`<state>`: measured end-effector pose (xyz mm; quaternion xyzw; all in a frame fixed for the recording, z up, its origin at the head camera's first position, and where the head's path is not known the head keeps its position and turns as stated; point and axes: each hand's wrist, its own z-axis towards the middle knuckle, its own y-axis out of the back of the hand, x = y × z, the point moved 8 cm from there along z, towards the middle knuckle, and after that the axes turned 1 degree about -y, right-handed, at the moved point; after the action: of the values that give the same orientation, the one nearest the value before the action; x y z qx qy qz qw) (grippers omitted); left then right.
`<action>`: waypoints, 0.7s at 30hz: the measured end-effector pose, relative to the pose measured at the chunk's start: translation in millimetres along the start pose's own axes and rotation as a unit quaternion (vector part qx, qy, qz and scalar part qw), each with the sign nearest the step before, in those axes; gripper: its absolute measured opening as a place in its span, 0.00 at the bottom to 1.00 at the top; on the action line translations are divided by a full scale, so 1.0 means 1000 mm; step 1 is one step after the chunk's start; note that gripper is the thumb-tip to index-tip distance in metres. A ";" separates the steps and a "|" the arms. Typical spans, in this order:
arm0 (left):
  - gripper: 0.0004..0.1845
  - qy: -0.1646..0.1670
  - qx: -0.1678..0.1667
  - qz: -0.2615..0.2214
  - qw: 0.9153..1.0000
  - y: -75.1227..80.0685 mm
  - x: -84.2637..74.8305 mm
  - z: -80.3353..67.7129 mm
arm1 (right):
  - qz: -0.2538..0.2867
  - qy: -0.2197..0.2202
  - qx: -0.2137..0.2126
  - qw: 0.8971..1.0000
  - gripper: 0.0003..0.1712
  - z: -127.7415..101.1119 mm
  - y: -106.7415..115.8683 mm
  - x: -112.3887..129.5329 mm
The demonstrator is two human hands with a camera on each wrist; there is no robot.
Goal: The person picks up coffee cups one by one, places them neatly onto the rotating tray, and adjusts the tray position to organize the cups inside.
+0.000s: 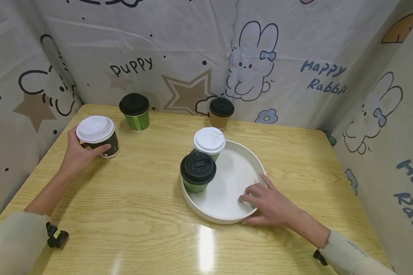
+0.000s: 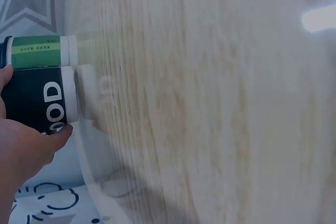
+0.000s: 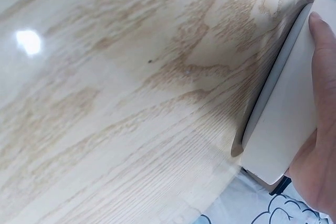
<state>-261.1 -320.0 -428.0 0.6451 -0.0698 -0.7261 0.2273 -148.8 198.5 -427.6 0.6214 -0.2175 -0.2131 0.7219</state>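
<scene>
At the table's left, my left hand [image 1: 78, 154] grips a black paper cup [image 1: 112, 146] with a white lid, thumb and fingers on opposite sides. White lettering shows on that cup [image 2: 32, 98] in the left wrist view. My right hand [image 1: 272, 204] holds the near right rim of a round white tray [image 1: 232, 173], its thumb along the outer wall and fingers reaching over the edge. On the tray's left side stands a green cup with a black lid [image 1: 197, 170]. Just behind it is a green cup with a white lid [image 1: 210, 140], its lower part hidden.
Another green cup with a black lid [image 1: 137, 114] stands at the back left, close behind the held cup. A brown cup with a black lid [image 1: 221, 114] is near the table's back edge. Printed cloth [image 1: 179, 49] hangs around the wooden table [image 1: 130, 214].
</scene>
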 end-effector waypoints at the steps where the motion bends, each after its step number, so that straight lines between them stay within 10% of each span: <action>1: 0.50 0.001 0.002 -0.002 1.000 -0.001 -0.001 -0.001 | 0.000 -0.002 0.002 1.000 0.34 0.000 0.000 0.000; 21: 0.52 -0.014 0.103 -0.032 0.994 -0.033 -0.088 -0.057 | -0.001 -0.023 0.011 1.000 0.33 0.001 -0.001 0.003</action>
<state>-208.4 -242.7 -370.1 0.6565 -0.1271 -0.7312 0.1348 -146.9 195.3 -428.6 0.6242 -0.2358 -0.2262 0.7096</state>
